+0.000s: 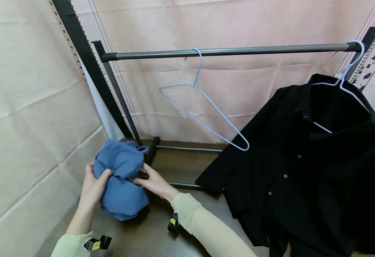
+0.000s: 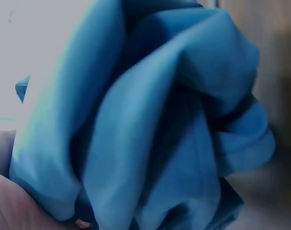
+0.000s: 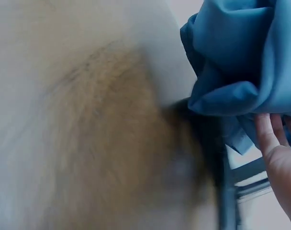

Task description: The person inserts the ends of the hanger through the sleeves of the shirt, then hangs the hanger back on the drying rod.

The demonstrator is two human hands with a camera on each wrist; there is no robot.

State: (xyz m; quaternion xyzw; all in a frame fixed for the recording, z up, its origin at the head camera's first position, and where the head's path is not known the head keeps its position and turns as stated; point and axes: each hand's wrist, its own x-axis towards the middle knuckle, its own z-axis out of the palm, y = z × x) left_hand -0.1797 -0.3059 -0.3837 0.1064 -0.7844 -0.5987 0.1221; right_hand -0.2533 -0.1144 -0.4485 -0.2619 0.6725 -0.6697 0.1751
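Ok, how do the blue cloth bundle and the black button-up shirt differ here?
The blue cloth bundle is crumpled in the left hand and right hand; the black button-up shirt hangs on a light-blue hanger. The shirt shows a collar and buttons; neither can be made out on the bundle. The bundle looks much smaller than the shirt. Both are fabric without a visible pattern.

A flat brown surface (image 1: 181,163) bears a rack's black base (image 1: 152,151); the grey tubular metal rail (image 1: 254,50) carries a pale-blue hanger (image 1: 196,80) and, far right, a matching hanger (image 1: 349,67)
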